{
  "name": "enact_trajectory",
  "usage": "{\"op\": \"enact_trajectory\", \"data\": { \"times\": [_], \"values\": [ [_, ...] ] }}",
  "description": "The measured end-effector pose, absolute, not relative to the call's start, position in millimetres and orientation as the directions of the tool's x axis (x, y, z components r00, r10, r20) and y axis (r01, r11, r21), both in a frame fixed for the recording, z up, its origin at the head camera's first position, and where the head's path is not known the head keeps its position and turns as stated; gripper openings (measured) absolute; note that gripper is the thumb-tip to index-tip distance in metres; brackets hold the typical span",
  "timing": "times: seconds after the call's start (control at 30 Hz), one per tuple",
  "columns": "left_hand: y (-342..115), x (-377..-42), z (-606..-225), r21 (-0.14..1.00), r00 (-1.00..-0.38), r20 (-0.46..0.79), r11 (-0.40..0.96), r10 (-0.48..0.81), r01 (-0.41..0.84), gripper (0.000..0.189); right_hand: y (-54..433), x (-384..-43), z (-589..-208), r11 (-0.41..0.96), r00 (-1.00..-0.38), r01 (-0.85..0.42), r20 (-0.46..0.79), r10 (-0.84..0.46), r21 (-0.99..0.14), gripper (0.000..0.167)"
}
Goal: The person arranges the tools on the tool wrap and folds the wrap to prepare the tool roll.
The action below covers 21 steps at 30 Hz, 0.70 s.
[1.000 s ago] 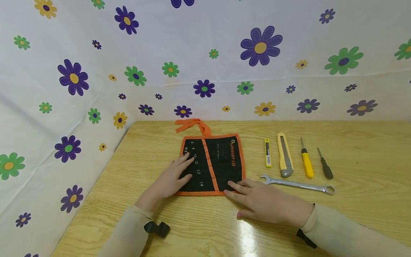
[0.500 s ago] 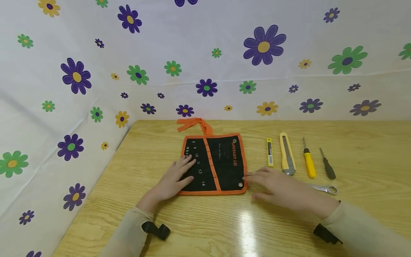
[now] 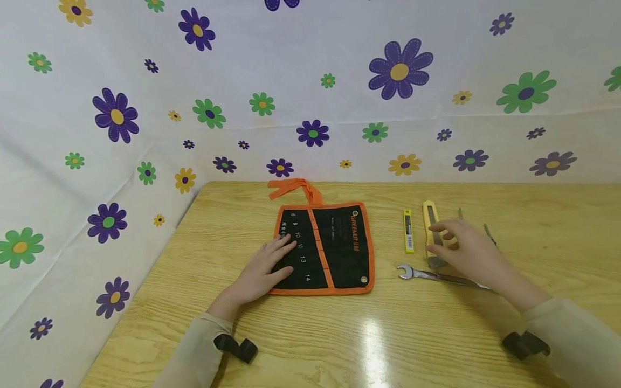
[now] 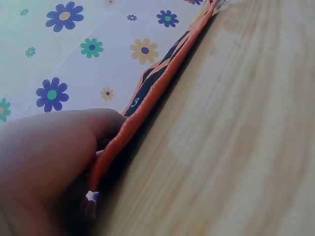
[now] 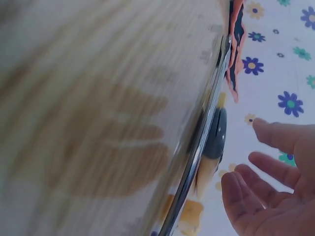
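Note:
A black fabric tool pouch (image 3: 345, 242) with orange trim and printed sizes lies flat on the table, its orange tie strap (image 3: 291, 186) stretching behind it. On the pouch's left part rests my left hand (image 3: 259, 272), fingers spread. My right hand (image 3: 470, 256) hovers over the yellow utility knife (image 3: 429, 213), thumb and fingers apart and nothing between them. In the right wrist view the hand (image 5: 273, 187) hangs above the knife's grey end (image 5: 215, 135). A combination wrench (image 3: 421, 274) lies just in front, its ring end hidden under the right wrist.
A slim yellow box (image 3: 408, 233) stands between pouch and knife. Two screwdrivers, mostly covered by the right hand, show only their shafts (image 3: 460, 213). The wooden table (image 3: 301, 339) meets a flower-patterned cloth (image 3: 339, 97) at the back and left.
My right hand has lifted off the pouch's lower right corner and moved right to above the utility knife. The left hand has stayed on the pouch.

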<state>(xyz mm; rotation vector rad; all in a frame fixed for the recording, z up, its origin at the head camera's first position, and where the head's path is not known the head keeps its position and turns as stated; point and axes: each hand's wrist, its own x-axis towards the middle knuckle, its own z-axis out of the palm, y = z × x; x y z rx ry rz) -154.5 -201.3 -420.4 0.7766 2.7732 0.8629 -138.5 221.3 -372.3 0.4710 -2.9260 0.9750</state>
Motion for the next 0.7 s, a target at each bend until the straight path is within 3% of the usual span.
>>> {"op": "enact_trajectory", "data": {
  "times": [0.37,0.53,0.7],
  "values": [
    [-202.7,-156.5,-423.5,0.558,-0.855,0.038,0.699,0.517,0.447,0.056,228.2,-152.3,-373.4,0.794,-0.973,-0.197,0.016,-0.230,-0.575,0.060],
    [-202.0,-155.7,-422.6,0.557,-0.858,0.039,0.701,0.513,0.445,0.056,223.3,-158.8,-374.5,0.840,-0.975,-0.164,-0.044,-0.218,-0.517,0.076],
    [-201.9,-155.4,-423.0,0.554,-0.861,0.036,0.706,0.508,0.440,0.056,218.9,-163.2,-376.4,0.865,-0.970,-0.155,-0.091,-0.224,-0.477,0.078]
  ]
}}
